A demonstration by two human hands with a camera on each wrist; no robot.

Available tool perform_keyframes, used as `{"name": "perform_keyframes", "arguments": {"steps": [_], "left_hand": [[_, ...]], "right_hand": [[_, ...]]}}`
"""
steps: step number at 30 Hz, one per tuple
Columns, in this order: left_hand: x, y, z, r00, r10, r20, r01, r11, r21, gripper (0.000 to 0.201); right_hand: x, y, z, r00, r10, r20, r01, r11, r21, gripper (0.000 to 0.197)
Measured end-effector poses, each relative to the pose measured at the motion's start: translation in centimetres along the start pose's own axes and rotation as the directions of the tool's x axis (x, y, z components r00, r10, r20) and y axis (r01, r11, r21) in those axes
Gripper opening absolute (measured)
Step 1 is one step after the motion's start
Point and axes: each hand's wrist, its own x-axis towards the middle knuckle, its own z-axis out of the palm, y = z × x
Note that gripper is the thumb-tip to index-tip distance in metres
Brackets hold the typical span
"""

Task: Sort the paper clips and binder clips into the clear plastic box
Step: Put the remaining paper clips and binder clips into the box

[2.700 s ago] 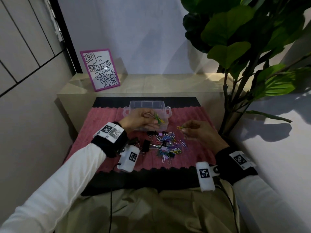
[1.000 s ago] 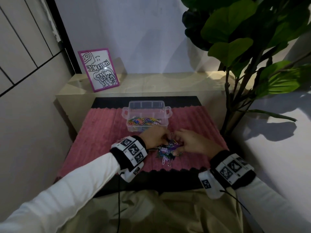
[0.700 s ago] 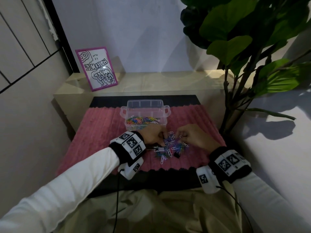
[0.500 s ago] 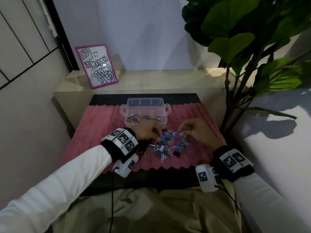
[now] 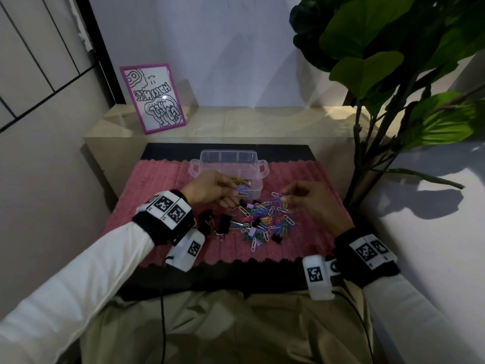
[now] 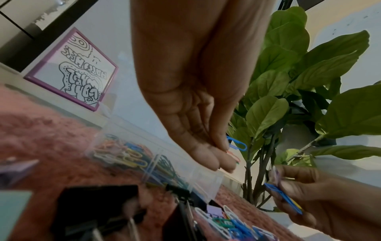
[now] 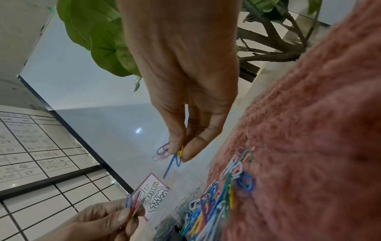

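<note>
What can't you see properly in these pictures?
- Head view: the left hand covers the near left part of the clear plastic box, hiding what lies there.
- Left wrist view: the black binder clips are blurred and cut off by the bottom edge.
- Right wrist view: the right hand pinches paper clips; how many is too tangled to count.

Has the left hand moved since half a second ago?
Yes. The left hand, pinching paper clips, has moved away from the loose pile on the mat and now sits at the clear plastic box's near wall.
</note>
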Motion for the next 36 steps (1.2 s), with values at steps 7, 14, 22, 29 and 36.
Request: {"name": "perform_keyframes", "arguments": {"steps": [7,14,22,29,36], "left_hand": [[-0.4,-0.3,0.6,0.999,-0.016,0.037,0.013,0.997,0.075,0.011],[-0.5,0.2,-0.4,0.999,0.048,-0.022,-0.044,0.987,0.157,0.016],[0.5,0.4,-4.4,0.948,0.163,-0.272,-0.031,0.902,0.43,0.02],[-0.4,-0.2,-3.9,0.945,0.219,-0.241,-0.006,0.753,0.658,0.026],[-1.3,0.2,-0.1,0.93,0.348,-0.115,-0.203,0.75,0.63,0.019]], "right_hand": [[0.3,0.5,0.3,1.0,0.019,0.003,-0.019,1.0,-0.002,0.016],[-0.1,0.0,0.1,1.0,0.018,0.025,-0.017,1.0,-0.015,0.011],[1.4,-1.7,1.2,0.999,-0.01,0.044,0.012,0.999,-0.038,0.007],[5.6,-5.4,4.4,0.993,-0.087,0.081,0.098,0.983,-0.153,0.007],[6.2,-5.7,5.2,0.956,-0.099,0.276,0.245,0.786,-0.567,0.026]]}}
